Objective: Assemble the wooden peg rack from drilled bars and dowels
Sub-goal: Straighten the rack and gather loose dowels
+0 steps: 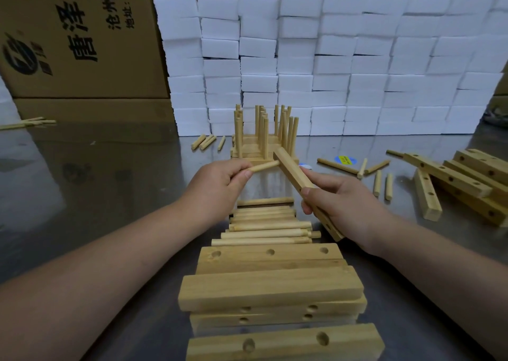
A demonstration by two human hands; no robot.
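My right hand (pixel 338 195) grips a drilled wooden bar (pixel 291 172) held slanted above the table. My left hand (pixel 220 179) pinches a dowel (pixel 265 166) whose tip meets the bar's side near its upper end. Below my hands lies a row of loose dowels (pixel 268 226). Nearer to me sits a stack of drilled bars (pixel 270 286). Behind my hands stand finished racks (pixel 264 132) with several dowels pointing up.
The metal table (pixel 96 182) carries loose dowels (pixel 380 179) and more drilled bars (pixel 467 179) at the right. A few short dowels (pixel 206 141) lie at the back. A wall of white foam blocks (pixel 343 64) and cardboard boxes (pixel 77 36) closes off the far side.
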